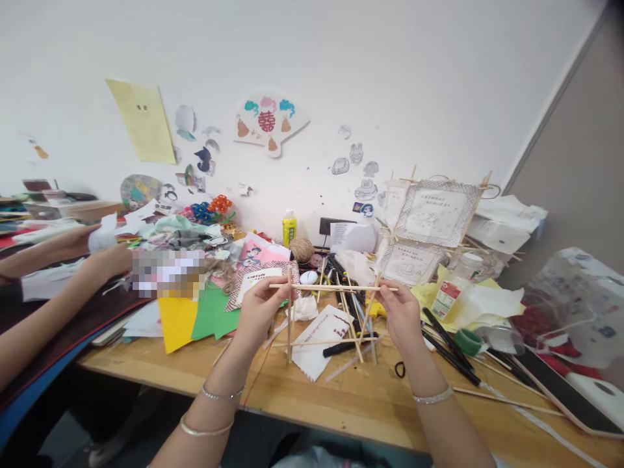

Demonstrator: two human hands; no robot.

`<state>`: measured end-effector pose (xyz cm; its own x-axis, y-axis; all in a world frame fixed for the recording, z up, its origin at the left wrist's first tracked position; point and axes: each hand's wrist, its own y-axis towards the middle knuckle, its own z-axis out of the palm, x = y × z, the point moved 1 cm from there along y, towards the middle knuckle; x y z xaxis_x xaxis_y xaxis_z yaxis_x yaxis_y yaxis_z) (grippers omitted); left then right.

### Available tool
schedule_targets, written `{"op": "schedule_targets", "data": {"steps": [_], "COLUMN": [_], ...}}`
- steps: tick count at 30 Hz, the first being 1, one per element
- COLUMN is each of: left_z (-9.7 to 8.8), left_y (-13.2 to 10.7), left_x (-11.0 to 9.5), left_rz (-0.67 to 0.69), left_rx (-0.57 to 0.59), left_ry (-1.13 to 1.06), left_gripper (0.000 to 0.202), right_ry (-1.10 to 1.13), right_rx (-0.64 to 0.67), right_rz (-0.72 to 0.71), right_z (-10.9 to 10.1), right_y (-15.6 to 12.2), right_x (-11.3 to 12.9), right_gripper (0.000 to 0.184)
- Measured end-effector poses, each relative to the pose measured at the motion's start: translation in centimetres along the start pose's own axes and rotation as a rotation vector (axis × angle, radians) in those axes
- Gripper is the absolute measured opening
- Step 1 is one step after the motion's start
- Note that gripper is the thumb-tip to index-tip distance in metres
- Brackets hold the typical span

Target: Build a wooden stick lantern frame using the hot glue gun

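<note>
A frame of thin wooden sticks is held up over the table between my two hands. My left hand pinches its upper left corner, where the long crosswise stick meets an upright one. At the upper right corner my right hand pinches the other end, beside a slanting stick. A lower crosswise stick joins the two sides. Behind the frame lies a white paper with dark drawing, and a black marker rests by its right edge. How the corners are fastened is hidden by my fingers.
Coloured paper and another person's arms are at the left. Twine and a yellow-green bottle stand behind. To the right are decorated stick-framed panels, a clear bottle, green tape and a phone.
</note>
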<state>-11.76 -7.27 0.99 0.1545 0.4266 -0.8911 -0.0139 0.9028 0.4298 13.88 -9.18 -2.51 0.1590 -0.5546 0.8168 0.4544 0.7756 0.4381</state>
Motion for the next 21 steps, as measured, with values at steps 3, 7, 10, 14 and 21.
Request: {"op": "schedule_targets", "data": {"steps": [3, 7, 10, 14, 21], "left_z": [-0.07, -0.08, -0.13, -0.2, -0.35], "left_y": [-0.03, -0.09, -0.09, -0.01, 0.05], "left_x": [0.01, -0.22, -0.3, -0.14, 0.07], "left_rz": [0.003, 0.011, -0.002, 0.006, 0.008], "left_rx": [0.005, 0.006, 0.001, 0.02, 0.017], "left_ry": [0.005, 0.015, 0.018, 0.034, 0.05], "left_gripper": [0.028, 0.025, 0.027, 0.027, 0.028], "right_ry": [-0.031, -0.058, -0.067, -0.06, -0.071], "right_rx": [0.016, 0.027, 0.028, 0.045, 0.061], "right_rz": [-0.021, -0.036, -0.041, -0.043, -0.042], "right_z": [-0.22, -0.36, -0.3, -0.1, -0.11], "right_y": [0.1, 0.21, 0.18, -0.01, 0.06], "right_x": [-0.21, -0.35, -0.25, 0.09, -0.07], "right_gripper": [0.017, 0.018, 0.019, 0.017, 0.016]}}
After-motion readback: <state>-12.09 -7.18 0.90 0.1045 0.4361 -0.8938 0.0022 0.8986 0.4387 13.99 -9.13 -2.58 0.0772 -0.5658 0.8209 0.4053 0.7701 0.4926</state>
